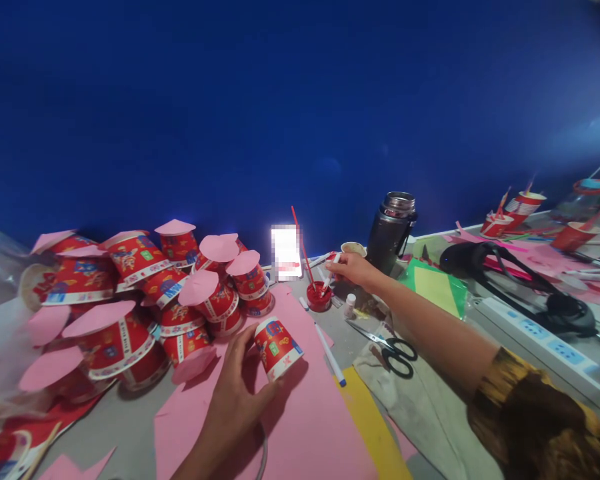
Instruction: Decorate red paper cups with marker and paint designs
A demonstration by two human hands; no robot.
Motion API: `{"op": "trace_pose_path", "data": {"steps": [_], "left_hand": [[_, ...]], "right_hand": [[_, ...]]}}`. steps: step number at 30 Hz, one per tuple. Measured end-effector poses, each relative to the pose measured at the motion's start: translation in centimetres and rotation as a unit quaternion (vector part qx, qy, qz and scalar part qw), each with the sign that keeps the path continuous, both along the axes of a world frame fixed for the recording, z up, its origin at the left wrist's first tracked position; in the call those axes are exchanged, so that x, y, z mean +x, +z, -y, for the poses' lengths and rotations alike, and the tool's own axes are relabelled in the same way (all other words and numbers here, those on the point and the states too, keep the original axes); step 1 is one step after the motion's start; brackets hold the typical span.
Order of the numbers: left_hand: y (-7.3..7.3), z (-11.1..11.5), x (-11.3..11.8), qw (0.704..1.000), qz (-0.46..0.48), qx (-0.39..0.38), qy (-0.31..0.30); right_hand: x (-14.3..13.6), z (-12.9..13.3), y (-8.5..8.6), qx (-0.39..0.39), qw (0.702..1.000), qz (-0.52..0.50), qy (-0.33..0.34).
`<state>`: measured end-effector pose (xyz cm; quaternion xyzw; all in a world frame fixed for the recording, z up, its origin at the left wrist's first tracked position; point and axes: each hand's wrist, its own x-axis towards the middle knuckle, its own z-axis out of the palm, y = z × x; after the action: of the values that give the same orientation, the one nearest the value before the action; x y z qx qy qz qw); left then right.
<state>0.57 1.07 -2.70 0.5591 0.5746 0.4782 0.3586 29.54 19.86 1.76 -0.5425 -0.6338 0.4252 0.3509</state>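
Near the middle, my left hand [243, 383] holds a red printed paper cup [279, 348] tilted above the pink paper [310, 420]. My right hand [351, 268] reaches forward, its fingers pinched on a white marker [327, 285] whose lower end is at the small red pot [319, 298]. A thin red stick [303, 247] stands up from that pot. Many red cups with pink paper discs [125, 340] are piled on the left. Right of the pot stands a tiny white bottle [350, 305].
A black flask [393, 230] stands beyond my right forearm. Black scissors [397, 353] lie on a pale cloth [430, 413]. Another marker [330, 353] rests on the pink paper. A power strip [545, 343] and black straps [515, 287] are at the right; a lit phone [287, 252] stands at the back.
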Motion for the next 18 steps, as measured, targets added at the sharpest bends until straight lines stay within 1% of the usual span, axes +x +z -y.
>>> {"op": "trace_pose_path", "data": {"steps": [2,5,8,11,14,16,18], "left_hand": [[0.0,0.0,0.0,1.0,0.002,0.008,-0.005],[0.1,0.0,0.0,1.0,-0.021,0.018,-0.004],[0.2,0.1,-0.1,1.0,-0.023,0.017,-0.001],[0.5,0.1,0.0,1.0,-0.019,0.018,-0.014],[0.8,0.2,0.0,0.998,-0.028,0.024,-0.042],[0.9,0.3,0.1,0.998,-0.036,0.022,-0.05],[0.8,0.4,0.0,0.997,-0.041,0.023,-0.059]], "right_hand": [[0.0,0.3,-0.3,-0.015,1.0,-0.011,-0.016],[-0.4,0.5,-0.6,-0.025,0.999,-0.014,-0.035],[-0.4,1.2,-0.2,-0.02,0.998,0.008,-0.053],[0.7,2.7,1.4,0.013,0.996,0.052,-0.078],[2.3,4.8,3.8,0.069,0.989,0.087,-0.098],[3.0,6.4,5.3,0.103,0.984,0.101,-0.101],[3.2,8.0,6.1,0.148,0.976,0.131,-0.087]]}}
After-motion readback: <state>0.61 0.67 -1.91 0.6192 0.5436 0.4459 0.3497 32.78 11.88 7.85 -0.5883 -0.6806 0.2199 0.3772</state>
